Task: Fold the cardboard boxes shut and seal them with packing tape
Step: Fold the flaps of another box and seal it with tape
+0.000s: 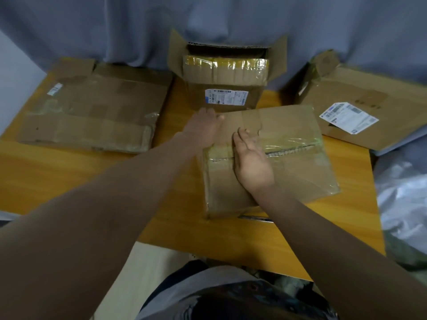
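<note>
- Head view: the box in hand (277,162) lies flat on the near right part of the wooden table (69,176), its flaps folded down, with glossy clear tape (288,144) over the middle seam.
- The right hand (251,158) stands edge-on over that seam, fingers straight and pressed together, touching the tape.
- The left hand (203,125) rests on the box's far left corner, thumb on top; whether its fingers curl round the edge I cannot tell, as the view is dim there.
- The step appears to be smoothing tape onto a closed box.
- An open upright box (226,84) stands far centre with its flaps up. A flattened box (92,112) lies at left and a labelled box (369,107) at right.
- Next, probably: rub the tape down to both ends, then fold the open upright box. No tape roll shows.
</note>
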Demonstrator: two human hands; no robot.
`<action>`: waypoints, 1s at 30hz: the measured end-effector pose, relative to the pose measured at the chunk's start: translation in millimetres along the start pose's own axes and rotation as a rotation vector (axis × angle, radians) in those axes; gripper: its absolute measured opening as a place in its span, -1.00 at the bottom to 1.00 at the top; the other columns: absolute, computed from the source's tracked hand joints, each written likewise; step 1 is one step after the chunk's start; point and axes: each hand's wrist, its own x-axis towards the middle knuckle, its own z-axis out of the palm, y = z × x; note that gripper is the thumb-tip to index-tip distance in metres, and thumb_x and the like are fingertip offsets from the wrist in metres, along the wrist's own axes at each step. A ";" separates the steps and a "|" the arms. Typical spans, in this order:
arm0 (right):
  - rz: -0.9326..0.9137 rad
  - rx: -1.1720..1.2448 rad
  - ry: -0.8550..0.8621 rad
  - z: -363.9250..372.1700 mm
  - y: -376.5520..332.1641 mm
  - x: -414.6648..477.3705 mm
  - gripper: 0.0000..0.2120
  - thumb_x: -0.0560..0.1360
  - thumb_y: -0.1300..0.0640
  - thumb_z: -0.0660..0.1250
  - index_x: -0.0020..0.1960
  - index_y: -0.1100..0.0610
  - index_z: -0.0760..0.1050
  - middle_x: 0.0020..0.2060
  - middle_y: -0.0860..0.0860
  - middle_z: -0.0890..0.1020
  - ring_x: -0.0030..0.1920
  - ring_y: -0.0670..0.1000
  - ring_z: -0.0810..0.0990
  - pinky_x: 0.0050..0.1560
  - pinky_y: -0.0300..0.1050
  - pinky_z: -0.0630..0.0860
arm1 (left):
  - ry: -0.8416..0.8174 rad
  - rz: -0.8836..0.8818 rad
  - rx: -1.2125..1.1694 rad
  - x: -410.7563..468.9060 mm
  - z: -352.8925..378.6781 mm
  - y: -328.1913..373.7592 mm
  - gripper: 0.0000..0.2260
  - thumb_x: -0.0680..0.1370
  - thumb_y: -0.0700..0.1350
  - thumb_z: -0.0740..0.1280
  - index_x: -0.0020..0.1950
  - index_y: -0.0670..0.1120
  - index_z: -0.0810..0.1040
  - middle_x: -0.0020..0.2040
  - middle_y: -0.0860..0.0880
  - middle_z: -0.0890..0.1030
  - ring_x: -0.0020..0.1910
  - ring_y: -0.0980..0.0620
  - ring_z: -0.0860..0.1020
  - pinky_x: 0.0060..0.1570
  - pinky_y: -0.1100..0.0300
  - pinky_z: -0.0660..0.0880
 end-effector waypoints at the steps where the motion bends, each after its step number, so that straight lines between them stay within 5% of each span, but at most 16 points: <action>1: 0.000 -0.001 -0.007 -0.2 -0.3 0.4 -0.46 0.54 0.36 0.12 0.51 0.25 0.14 0.52 0.16 0.13 0.53 0.11 0.04 0.42 -0.26 -0.23 | 0.020 0.005 -0.007 0.0 0.9 -0.4 -0.60 0.67 0.03 -0.03 0.30 -0.20 0.39 0.22 -0.20 0.45 0.19 -0.14 0.44 0.19 0.02 0.37; 5: 0.005 -0.053 -0.061 0.7 -2.9 2.1 -0.44 0.56 0.34 0.08 0.53 0.22 0.04 0.54 0.12 0.04 0.54 0.08 -0.04 0.45 -0.22 -0.22 | 0.048 0.010 0.036 -11.5 -0.2 2.3 -0.59 0.68 0.00 -0.03 0.41 -0.22 0.29 0.35 -0.24 0.36 0.33 -0.19 0.36 0.34 -0.03 0.29; 8: 0.019 -0.082 -0.085 3.0 -4.4 3.5 -0.45 0.58 0.33 0.02 0.55 0.18 -0.01 0.55 0.08 0.00 0.54 0.05 -0.07 0.45 -0.21 -0.21 | 0.082 0.077 0.259 -38.4 10.0 0.5 -0.51 0.67 0.02 -0.15 0.56 -0.17 -0.07 0.57 -0.14 -0.03 0.55 -0.10 -0.08 0.46 -0.09 -0.23; 11: 0.036 -0.114 -0.091 2.9 -3.2 3.9 -0.48 0.61 0.23 0.04 0.55 0.16 0.00 0.55 0.08 0.01 0.54 0.06 -0.04 0.49 -0.13 -0.13 | 0.087 0.153 0.293 -77.9 31.0 4.7 -0.50 0.66 0.04 -0.19 0.56 -0.13 -0.12 0.58 -0.09 -0.10 0.54 -0.03 -0.21 0.38 -0.03 -0.41; 18: 0.036 -0.142 -0.100 4.0 -3.9 3.4 -0.44 0.58 0.20 0.12 0.54 0.16 0.04 0.54 0.08 0.06 0.52 0.08 0.00 0.50 -0.03 -0.01 | 0.135 0.228 0.111 -156.5 62.3 1.5 -0.43 0.62 0.13 -0.16 0.56 -0.15 -0.06 0.57 -0.08 -0.06 0.50 0.08 -0.26 0.36 0.21 -0.48; 23: 0.022 -0.147 -0.074 4.6 -3.6 1.1 -0.47 0.58 0.26 0.07 0.53 0.17 0.06 0.53 0.09 0.08 0.51 0.11 0.04 0.46 -0.03 0.01 | 0.337 0.483 0.039 -172.5 92.3 -35.3 -0.48 0.63 0.09 0.02 0.48 -0.19 0.15 0.48 -0.18 0.22 0.51 -0.02 0.03 0.49 0.14 -0.10; 30: -0.012 -0.129 -0.087 5.6 1.4 3.3 -0.48 0.58 0.28 0.03 0.53 0.19 0.07 0.52 0.10 0.09 0.51 0.11 0.04 0.47 -0.04 -0.02 | 0.371 0.667 0.045 -155.0 102.9 -61.1 -0.47 0.64 0.05 0.11 0.55 -0.06 0.02 0.57 0.06 -0.13 0.54 -0.01 0.00 0.51 0.03 0.01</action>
